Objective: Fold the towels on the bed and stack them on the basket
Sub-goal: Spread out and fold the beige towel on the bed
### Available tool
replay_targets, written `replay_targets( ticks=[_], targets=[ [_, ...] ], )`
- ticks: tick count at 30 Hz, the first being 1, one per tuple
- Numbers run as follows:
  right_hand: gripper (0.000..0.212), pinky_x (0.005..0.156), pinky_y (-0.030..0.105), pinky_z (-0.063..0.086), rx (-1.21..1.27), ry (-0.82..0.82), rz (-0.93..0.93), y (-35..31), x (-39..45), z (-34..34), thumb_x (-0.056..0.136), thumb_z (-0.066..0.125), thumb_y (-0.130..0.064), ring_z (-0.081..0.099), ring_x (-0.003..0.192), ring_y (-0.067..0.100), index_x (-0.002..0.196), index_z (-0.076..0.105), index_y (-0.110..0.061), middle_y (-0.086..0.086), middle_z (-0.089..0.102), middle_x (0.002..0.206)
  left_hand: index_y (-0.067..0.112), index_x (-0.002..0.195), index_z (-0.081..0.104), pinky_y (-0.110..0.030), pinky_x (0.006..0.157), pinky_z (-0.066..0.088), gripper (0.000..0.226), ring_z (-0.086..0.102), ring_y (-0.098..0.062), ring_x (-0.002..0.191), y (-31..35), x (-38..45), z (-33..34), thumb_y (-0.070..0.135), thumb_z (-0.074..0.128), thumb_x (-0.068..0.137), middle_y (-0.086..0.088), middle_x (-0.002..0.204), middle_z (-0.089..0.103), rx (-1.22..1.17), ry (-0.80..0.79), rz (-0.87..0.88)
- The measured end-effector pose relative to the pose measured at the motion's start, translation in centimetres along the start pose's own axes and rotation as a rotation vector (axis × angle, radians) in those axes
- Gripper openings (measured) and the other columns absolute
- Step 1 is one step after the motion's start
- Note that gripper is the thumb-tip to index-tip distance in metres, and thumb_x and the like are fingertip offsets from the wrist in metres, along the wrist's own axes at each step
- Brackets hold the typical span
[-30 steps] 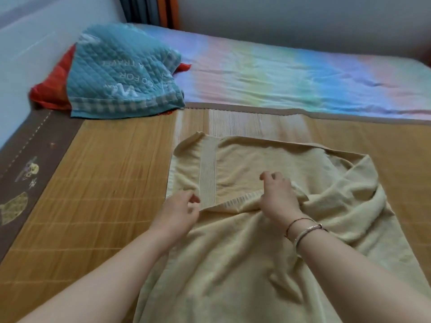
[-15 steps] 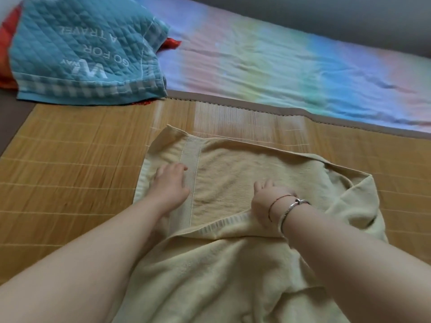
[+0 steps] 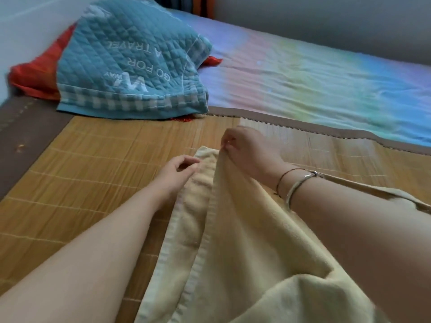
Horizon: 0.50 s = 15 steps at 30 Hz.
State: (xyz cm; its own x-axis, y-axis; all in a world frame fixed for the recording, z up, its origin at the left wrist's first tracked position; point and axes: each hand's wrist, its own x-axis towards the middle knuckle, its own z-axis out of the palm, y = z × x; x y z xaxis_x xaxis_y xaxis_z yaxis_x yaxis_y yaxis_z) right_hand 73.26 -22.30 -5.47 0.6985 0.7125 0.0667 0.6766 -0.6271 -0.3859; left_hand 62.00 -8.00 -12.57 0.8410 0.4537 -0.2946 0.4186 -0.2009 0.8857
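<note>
Pale yellow towel (image 3: 245, 241), plush, with a flat woven band along its left edge. Spread on the bed's bamboo mat (image 3: 93, 173), trailing off the near edge of view. Far corner lifted and peaked; layer beneath lying flat at left, rumpled at near right.

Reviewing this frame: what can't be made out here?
Head view:
- Basket: not in frame.
- Towel: its near end is cut off by the bottom edge; the right arm covers its right side.
- Left hand: fingertips curl at the towel edge; grip unclear.
- Right hand: pinching fingertips blurred.
</note>
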Motion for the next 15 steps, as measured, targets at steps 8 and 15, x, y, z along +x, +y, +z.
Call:
replay_targets(
  ticks=[8, 15],
  targets=[
    [0.018, 0.084, 0.041, 0.05, 0.286, -0.09, 0.379, 2.4, -0.1, 4.0, 0.081, 0.059, -0.02, 0.057, 0.087, 0.021, 0.097, 0.051, -0.018, -0.009, 0.054, 0.081, 0.024, 0.091, 0.07, -0.034, 0.101, 0.044, 0.016, 0.054, -0.012, 0.114, -2.4, 1.1, -0.1, 0.036, 0.071, 0.082, 0.009, 0.122, 0.056, -0.143, -0.034, 0.026],
    [0.01, 0.067, 0.017, 0.045, 0.463, 0.154, 0.186, -0.6, 2.7, 3.2, 0.086, 0.065, -0.018, 0.057, 0.065, -0.002, 0.078, 0.072, -0.019, -0.004, 0.069, 0.074, 0.014, 0.091, 0.069, -0.028, 0.094, 0.046, 0.044, 0.059, -0.011, 0.094, -1.3, 0.7, -0.5, 0.05, 0.043, 0.094, 0.002, 0.114, 0.062, -0.273, -0.041, -0.034]
  ],
)
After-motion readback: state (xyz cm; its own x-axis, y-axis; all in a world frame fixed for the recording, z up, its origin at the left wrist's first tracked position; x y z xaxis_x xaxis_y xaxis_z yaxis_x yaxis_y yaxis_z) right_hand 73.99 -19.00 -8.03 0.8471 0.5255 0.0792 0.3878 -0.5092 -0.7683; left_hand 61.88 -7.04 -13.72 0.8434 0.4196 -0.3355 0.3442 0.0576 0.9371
